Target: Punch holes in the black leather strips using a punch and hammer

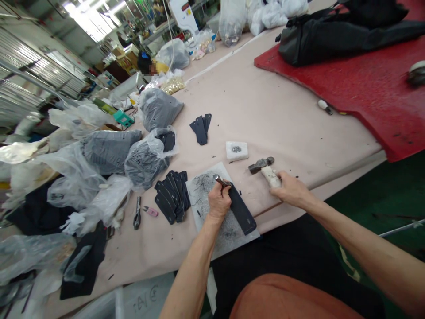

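Pinkish-beige tabletop (pixel 259 102); lower centre, left hand (pixel 219 202) pinches a metal rod (pixel 218 178) over a long black strip (pixel 243 210), right hand (pixel 289 189) grips a white-handled hammer (pixel 269 175). An off-centre blow could skew the rod.

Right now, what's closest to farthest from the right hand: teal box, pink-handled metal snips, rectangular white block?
1. Rectangular white block, left of the right hand.
2. Pink-handled metal snips, farther left.
3. Teal box, far back left.
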Tool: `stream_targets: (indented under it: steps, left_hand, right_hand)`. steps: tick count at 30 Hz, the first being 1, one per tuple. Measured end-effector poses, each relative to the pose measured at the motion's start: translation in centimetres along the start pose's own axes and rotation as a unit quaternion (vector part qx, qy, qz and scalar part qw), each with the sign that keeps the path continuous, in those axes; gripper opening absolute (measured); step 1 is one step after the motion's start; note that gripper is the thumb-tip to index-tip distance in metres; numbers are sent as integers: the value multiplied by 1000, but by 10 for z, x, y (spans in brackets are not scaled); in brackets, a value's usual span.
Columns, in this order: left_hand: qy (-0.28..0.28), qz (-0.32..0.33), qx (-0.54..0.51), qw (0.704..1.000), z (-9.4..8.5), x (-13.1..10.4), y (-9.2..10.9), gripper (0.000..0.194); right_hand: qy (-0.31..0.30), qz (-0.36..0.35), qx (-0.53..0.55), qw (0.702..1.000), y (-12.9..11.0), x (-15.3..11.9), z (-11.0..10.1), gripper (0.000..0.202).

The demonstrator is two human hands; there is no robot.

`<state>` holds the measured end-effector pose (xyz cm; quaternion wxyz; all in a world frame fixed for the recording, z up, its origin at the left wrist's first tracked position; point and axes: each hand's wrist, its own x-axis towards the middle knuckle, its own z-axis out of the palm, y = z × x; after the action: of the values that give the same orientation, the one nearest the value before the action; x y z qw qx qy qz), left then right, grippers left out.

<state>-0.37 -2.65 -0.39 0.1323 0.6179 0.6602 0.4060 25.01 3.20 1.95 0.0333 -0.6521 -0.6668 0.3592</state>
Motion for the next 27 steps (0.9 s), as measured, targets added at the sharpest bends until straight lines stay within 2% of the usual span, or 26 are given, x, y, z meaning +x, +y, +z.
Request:
stream_targets:
  steps: [4, 7, 10, 13, 16, 18, 20, 21, 23, 25, 27]
  left_hand:
    - [16, -8, -3, 1000, 1, -2, -2, 16]
    - [20, -14, 16, 1000, 2, -4, -3, 16]
    - [21, -13, 36, 999, 2, -5, -2, 16]
    - [17, -11, 37, 999, 0, -4, 0, 16]
    - [-1, -12, 30, 999, -3, -2, 0, 16]
    - [-11, -11, 26, 1000, -4, -1, -1, 17]
    - [-14, -9, 23, 1000, -5, -1, -3, 17]
    - [-15, -8, 22, 1000, -5, -1, -4, 17]
    - [-14, -5, 18, 1000, -4, -2, -4, 17]
    - [-17, -6, 12, 1000, -4, -2, -4, 17]
    - [-22, -10, 6, 1000, -4, -2, -3, 16]
  right_hand:
    - [-54, 50, 249, 966, -2, -1, 1, 51]
    - [-47, 51, 293, 953, 3, -1, 6, 50]
    - [-35, 50, 265, 962, 6, 1, 11, 47]
    - [-14, 28, 171, 985, 4, -1, 12, 42]
    - [66, -25, 9, 997, -6, -11, 11, 40]
    - [141, -81, -68, 984, -17, -21, 13, 43]
    - [188, -141, -82, 968, -28, -32, 21, 44]
    - [187, -168, -69, 965, -33, -37, 28, 43]
    - [138, -208, -26, 968, -43, -47, 47, 38]
    - [77, -225, 6, 971, -50, -55, 71, 36]
    - [66, -228, 11, 971, -54, -61, 92, 40]
